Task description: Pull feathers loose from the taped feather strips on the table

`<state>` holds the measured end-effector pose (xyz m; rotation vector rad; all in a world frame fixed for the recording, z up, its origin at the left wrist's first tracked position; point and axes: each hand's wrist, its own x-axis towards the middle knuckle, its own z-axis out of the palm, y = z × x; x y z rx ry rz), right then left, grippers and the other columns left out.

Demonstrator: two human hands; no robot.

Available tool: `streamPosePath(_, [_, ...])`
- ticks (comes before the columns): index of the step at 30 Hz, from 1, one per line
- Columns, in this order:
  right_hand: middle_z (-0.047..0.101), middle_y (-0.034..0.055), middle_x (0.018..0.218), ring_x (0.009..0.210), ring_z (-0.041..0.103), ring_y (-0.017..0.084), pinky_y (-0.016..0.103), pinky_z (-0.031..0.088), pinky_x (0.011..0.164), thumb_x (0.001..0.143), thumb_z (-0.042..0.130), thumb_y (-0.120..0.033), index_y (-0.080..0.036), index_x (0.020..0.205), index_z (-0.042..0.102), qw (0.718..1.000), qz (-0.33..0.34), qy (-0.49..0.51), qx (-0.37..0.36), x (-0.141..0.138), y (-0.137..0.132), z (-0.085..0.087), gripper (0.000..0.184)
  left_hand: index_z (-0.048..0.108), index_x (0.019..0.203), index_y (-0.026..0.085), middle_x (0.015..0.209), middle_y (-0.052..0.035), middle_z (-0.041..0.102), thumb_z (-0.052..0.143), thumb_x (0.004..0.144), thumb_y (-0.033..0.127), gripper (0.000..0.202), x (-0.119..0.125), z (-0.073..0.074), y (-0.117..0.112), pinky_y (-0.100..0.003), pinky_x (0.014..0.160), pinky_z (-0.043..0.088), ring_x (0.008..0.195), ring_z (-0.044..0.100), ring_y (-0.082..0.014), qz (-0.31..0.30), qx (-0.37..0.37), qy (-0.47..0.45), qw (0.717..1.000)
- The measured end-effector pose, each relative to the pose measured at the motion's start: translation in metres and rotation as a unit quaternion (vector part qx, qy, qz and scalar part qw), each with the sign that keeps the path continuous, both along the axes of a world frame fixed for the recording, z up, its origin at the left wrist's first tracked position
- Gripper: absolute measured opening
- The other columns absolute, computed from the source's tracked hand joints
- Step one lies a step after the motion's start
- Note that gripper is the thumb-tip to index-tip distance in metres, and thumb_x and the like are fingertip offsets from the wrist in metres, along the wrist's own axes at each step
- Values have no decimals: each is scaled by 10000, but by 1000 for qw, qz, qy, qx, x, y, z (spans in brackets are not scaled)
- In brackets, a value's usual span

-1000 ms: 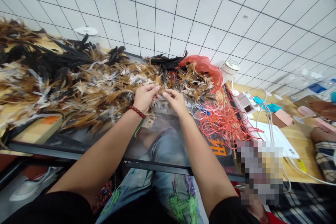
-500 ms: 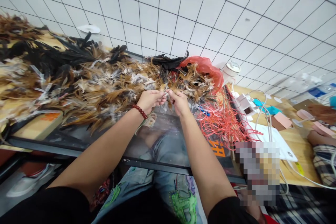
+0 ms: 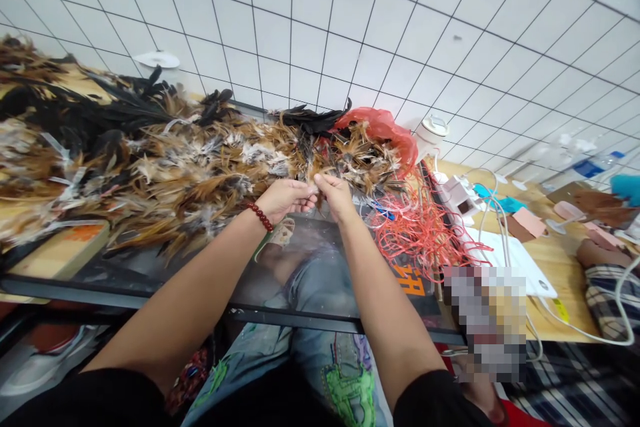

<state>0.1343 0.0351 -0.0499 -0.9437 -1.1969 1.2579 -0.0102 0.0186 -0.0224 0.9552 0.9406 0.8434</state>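
Observation:
My left hand (image 3: 285,202), with a red bead bracelet (image 3: 260,215) at the wrist, is closed in a pinch in front of the feather pile. My right hand (image 3: 337,196) pinches right beside it, thumb and forefinger nearly touching the left fingertips. A brown feather wisp (image 3: 320,203) shows under the right fingers. Whatever lies between the left fingertips is too small to make out. Just behind both hands spreads a heap of brown and white feathers (image 3: 220,153), with long black feathers (image 3: 135,110) along its back left.
Right of my hands lie tangled red strings (image 3: 417,227) and a red plastic bag (image 3: 385,130). A white lidded cup (image 3: 431,135), a power adapter (image 3: 459,199) and cables stand farther right. Another person's plaid sleeve (image 3: 607,293) is at the right edge. A tiled wall (image 3: 325,27) rises behind.
Both hands stay together in a pinch; their fingertips have shifted slightly against each other. The view has turned a little, so the surroundings appear farther left.

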Motion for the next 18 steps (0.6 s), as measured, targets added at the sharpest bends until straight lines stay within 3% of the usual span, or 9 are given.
streamPosePath(4, [539, -36, 597, 551, 426, 74, 227, 372, 550, 626, 747, -519, -160, 764, 715, 1000, 22, 2, -7, 0, -1, 2, 386, 692, 672, 70, 660, -94, 672, 809, 642, 233, 202, 1, -1, 0, -236, 571, 509, 561, 613, -120, -35, -5, 13, 999])
streamPosePath(7, [583, -13, 738, 596, 443, 86, 239, 398, 579, 630, 746, -497, -188, 979, 707, 999, 18, -32, 26, 0, -1, 2, 468, 692, 710, 88, 689, -85, 677, 776, 670, 194, 141, 2, -1, 1, -245, 622, 519, 609, 626, -122, 38, -4, -22, 999])
streamPosePath(10, [565, 0, 876, 645, 421, 94, 257, 422, 639, 551, 816, -377, -217, 1122, 660, 984, -25, -131, 122, 1, 1, -1, 614, 689, 741, 101, 734, -69, 681, 736, 689, 143, 82, 0, 0, 3, -244, 652, 521, 622, 613, -104, 114, -8, -68, 991])
streamPosePath(13, [533, 8, 906, 664, 406, 104, 267, 434, 670, 573, 796, -272, -219, 1169, 637, 955, -71, -214, 195, 0, 1, -3, 619, 684, 727, 94, 727, -64, 674, 706, 702, 119, 41, 0, -1, 4, -244, 650, 519, 599, 590, -92, 113, -17, -78, 990])
streamPosePath(18, [519, 4, 894, 664, 411, 107, 261, 441, 682, 675, 686, -195, -230, 1191, 626, 933, -113, -257, 226, -2, 1, -6, 521, 674, 730, 95, 717, -67, 670, 709, 689, 102, 55, 2, 0, 3, -285, 665, 539, 631, 615, -124, 93, -40, -73, 992])
